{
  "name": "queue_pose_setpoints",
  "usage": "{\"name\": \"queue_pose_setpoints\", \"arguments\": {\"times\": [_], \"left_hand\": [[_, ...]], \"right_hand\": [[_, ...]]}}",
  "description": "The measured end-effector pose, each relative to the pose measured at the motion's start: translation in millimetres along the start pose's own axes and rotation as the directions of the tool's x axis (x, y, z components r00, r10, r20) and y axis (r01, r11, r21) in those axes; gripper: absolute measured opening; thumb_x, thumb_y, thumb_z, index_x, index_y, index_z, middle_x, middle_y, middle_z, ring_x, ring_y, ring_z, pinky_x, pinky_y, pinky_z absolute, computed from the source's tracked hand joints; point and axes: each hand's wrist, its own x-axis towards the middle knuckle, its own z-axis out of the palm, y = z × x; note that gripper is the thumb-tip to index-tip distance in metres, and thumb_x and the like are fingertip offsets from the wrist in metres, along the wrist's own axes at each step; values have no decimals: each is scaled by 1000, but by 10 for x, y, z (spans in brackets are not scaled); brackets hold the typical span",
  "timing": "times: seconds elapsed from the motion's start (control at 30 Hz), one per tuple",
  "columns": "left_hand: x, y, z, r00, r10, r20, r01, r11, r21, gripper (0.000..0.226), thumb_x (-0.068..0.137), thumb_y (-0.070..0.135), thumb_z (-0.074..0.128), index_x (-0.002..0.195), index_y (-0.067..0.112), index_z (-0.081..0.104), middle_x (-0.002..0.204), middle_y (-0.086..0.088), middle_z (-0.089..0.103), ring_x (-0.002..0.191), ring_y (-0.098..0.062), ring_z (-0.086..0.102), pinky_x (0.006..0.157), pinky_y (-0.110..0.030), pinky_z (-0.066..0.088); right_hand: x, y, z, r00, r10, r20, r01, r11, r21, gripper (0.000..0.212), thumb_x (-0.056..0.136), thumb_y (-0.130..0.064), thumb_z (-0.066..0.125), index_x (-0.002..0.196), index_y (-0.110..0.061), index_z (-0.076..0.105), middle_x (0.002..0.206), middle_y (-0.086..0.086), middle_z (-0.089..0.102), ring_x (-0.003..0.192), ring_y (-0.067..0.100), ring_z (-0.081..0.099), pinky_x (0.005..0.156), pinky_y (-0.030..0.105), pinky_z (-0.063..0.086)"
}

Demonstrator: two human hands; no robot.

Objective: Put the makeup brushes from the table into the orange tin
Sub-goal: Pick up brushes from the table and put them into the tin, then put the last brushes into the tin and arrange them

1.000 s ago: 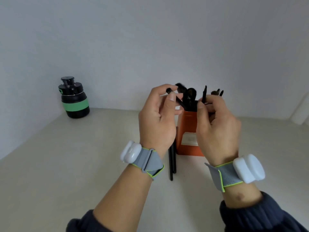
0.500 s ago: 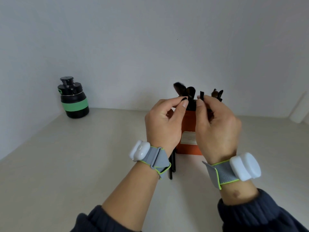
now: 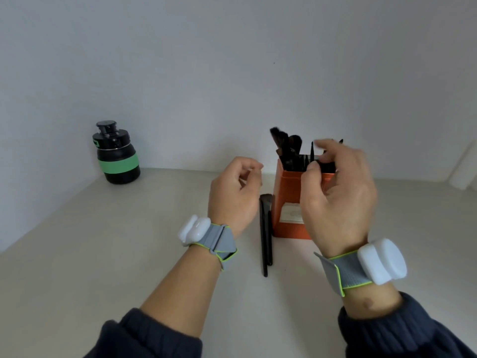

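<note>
The orange tin (image 3: 287, 202) stands upright on the table and holds several black makeup brushes (image 3: 286, 148), bristles up. Two black makeup brushes (image 3: 264, 236) lie side by side on the table just left of the tin, pointing toward me. My right hand (image 3: 338, 200) hovers over the tin's front rim with thumb and fingers apart around the brush tips, gripping nothing that I can see. My left hand (image 3: 233, 195) hangs left of the tin, above the lying brushes, fingers loosely curled and empty. My right hand hides part of the tin.
A black bottle with a green band (image 3: 116, 156) stands at the back left near the wall. A white object (image 3: 462, 171) sits at the far right edge. The pale table (image 3: 103, 254) meets the white wall right behind the tin.
Both hands held a brush at the tin's mouth; it is now down in the tin. My left hand has let go and drawn back to the left, and my right hand has opened.
</note>
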Motion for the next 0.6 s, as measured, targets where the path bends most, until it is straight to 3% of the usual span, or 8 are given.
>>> {"name": "queue_pose_setpoints", "arguments": {"times": [0.1,0.2,0.33,0.43,0.6], "left_hand": [[30,-162,-61,984,-98,151,61,971,233,14,90,22,58,91,30,69,70,8,65,69,-14,61,68,-26,48],[8,-230,-58,936,-174,305,31,906,422,17,92,26,55,98,31,70,71,8,64,73,-19,61,69,-27,47],[-70,-251,-5,843,-238,483,-70,841,537,25,98,25,47,113,27,67,98,-4,70,97,-28,63,77,-29,47],[-87,-277,3,800,-269,536,-124,800,587,29,99,26,44,122,27,61,109,-12,64,104,-32,59,86,-36,47],[-62,-296,-74,760,-277,588,-198,763,615,26,97,21,44,114,27,62,85,-2,46,96,-33,57,72,-30,36]], "right_hand": [[13,-8,-5,1000,5,4,-5,998,63,21,86,-9,57,107,-12,61,91,3,55,69,15,49,65,15,38],[-13,-3,4,993,9,119,-16,998,59,11,85,-11,54,91,-14,63,70,0,57,60,17,50,59,32,46],[-65,29,50,961,2,276,17,998,-65,17,84,-19,49,85,-18,66,48,-6,46,47,21,48,51,39,47],[-72,49,65,941,-1,339,46,991,-123,18,85,-20,50,84,-19,68,51,-4,55,50,24,55,53,40,50],[-107,79,75,815,35,579,127,963,-238,19,90,-26,51,92,-23,70,72,-1,70,71,26,67,64,38,56]]}}
